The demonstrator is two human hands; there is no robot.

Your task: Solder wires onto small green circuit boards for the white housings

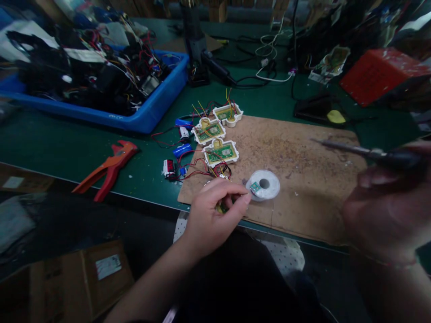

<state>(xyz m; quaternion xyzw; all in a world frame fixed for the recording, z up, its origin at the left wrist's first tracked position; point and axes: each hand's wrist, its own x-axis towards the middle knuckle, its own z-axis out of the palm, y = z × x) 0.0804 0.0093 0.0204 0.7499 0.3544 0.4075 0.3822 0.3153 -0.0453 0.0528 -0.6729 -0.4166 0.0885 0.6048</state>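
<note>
My left hand (218, 211) is closed in a pinch at the near left rim of a solder spool (271, 186). What its thumb and forefinger grip is too small to make out. A small green circuit board (255, 188) rests on the spool, just beyond those fingertips. On the right, my right hand (380, 211), blurred, is wrapped round a soldering iron (380, 154) whose tip points left over the cardboard. White housings with green boards (221, 154) and yellow wires lie beyond my left hand, and another housing is partly hidden under it.
Cardboard (303, 202) covers part of the green bench. Red-handled cutters (111, 168) and blue cylinders (182, 150) with wires lie to the left. A blue bin (141, 121) of tangled parts stands behind. An iron stand (316, 112) and red box (380, 74) are at the back right.
</note>
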